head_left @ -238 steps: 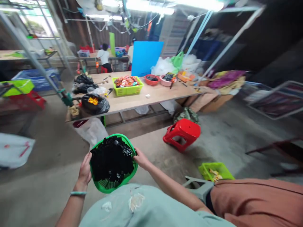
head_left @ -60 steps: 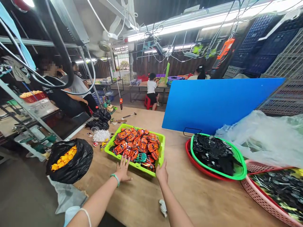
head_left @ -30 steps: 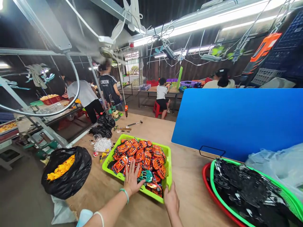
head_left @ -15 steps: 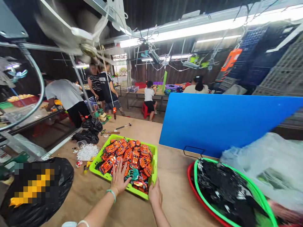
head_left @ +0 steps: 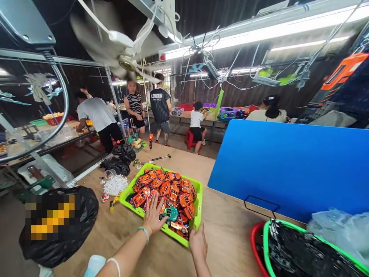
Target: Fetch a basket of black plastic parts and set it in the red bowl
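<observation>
A yellow-green plastic basket (head_left: 198, 215) stands on the wooden table, heaped with orange toy cars (head_left: 165, 189). One green toy car (head_left: 170, 212) lies among them near the front. My left hand (head_left: 154, 216) rests with spread fingers on the cars at the front edge, its fingertips touching them and nothing gripped. At the front right corner, my right hand (head_left: 198, 239) is closed around the basket's rim, with its thumb toward the inside. The outer fingers of that hand are partly hidden.
Left of the basket are small white parts (head_left: 115, 185) and a black bag (head_left: 86, 215). A hammer (head_left: 161, 157) lies behind. To the right stand a blue board (head_left: 288, 165) and a green-rimmed basket (head_left: 266, 246) of black pieces. An orange screwdriver (head_left: 150, 141) hangs over the table; people work beyond.
My view has swung left, so everything sits further right in the picture. Both hands keep their places on the cars and the basket's corner. A person at the back has stepped apart from another.
</observation>
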Demonstrator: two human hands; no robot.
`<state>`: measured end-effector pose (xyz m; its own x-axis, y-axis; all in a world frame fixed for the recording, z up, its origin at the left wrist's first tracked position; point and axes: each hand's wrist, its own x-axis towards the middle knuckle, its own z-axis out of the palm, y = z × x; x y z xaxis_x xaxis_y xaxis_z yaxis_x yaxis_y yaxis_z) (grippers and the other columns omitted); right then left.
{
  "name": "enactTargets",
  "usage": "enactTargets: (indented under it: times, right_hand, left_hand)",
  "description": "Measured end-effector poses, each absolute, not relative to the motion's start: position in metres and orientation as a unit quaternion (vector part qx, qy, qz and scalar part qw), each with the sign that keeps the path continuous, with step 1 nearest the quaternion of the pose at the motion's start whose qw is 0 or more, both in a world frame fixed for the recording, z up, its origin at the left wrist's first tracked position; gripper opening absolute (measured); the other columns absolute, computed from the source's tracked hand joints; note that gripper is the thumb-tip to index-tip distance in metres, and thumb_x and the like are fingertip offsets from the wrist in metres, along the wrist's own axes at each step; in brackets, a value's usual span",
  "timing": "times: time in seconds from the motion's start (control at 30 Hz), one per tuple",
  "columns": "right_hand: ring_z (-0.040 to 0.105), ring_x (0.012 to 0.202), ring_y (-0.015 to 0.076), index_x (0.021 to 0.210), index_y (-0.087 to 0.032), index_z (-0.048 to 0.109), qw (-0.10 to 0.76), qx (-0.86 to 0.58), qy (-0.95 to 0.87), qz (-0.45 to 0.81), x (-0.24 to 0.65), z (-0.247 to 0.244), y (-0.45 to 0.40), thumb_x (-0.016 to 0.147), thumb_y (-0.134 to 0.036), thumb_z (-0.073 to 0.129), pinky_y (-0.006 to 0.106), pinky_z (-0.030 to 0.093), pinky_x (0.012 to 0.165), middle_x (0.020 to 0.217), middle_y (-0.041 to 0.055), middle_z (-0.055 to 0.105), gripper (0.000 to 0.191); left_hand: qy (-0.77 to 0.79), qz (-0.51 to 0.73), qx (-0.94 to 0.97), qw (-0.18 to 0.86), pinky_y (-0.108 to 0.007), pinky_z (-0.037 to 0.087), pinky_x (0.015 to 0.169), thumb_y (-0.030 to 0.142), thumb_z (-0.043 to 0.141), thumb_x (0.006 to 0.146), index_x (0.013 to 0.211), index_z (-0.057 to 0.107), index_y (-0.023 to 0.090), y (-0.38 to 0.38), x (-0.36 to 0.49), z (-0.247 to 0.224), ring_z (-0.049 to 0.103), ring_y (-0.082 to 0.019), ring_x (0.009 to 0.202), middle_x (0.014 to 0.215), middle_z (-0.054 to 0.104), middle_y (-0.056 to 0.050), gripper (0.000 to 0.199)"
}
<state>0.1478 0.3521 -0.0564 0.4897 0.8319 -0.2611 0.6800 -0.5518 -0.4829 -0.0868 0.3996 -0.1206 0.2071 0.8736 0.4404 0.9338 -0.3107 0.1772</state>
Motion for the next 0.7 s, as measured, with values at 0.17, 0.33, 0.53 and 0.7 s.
enactTargets:
  times: [0.17,0.33,0.53,0.7]
  right_hand:
    - [0.071,0.124,0.0337,0.165,-0.007,0.023,0.151,-0.841,-0.457,0.247,0.145,-0.054,0.365,0.107,-0.032,0.019,0.043,0.056,0.098,0.149,0.0248,0.061,0.064]
    - [0.07,0.126,0.0322,0.168,-0.011,0.017,0.146,-0.847,-0.438,0.262,0.136,-0.044,0.366,0.107,-0.032,0.02,0.041,0.054,0.101,0.157,0.0211,0.055,0.065]
    - [0.06,0.139,0.0269,0.167,-0.014,0.023,0.202,-0.825,-0.429,0.309,0.132,-0.028,0.363,0.106,-0.024,0.036,0.034,0.047,0.114,0.161,0.0165,0.052,0.063]
    - [0.045,0.15,0.0243,0.165,-0.004,0.022,0.306,-0.763,-0.463,0.332,0.126,-0.023,0.329,0.106,-0.022,0.05,0.035,0.035,0.124,0.163,0.0197,0.047,0.068]
  left_hand:
    - [-0.587,-0.238,-0.772,0.062,-0.063,-0.002,0.132,0.06,0.056,0.097,0.17,0.024,0.023,0.413,-0.089,-0.118,0.02,-0.037,0.165,0.177,0.016,-0.018,0.089]
    - [-0.589,-0.227,-0.775,0.017,-0.063,0.002,0.132,0.056,0.055,0.099,0.168,0.033,0.021,0.415,-0.094,-0.105,0.022,-0.036,0.164,0.177,0.019,-0.019,0.081]
    - [-0.594,-0.237,-0.768,-0.027,-0.065,0.001,0.131,0.056,0.048,0.102,0.163,0.041,0.012,0.412,-0.099,-0.092,0.019,-0.036,0.165,0.176,0.019,-0.022,0.076]
    - [-0.57,-0.271,-0.775,-0.035,-0.071,0.001,0.128,0.059,0.043,0.103,0.164,0.035,0.006,0.411,-0.103,-0.082,0.016,-0.042,0.164,0.176,0.014,-0.027,0.081]
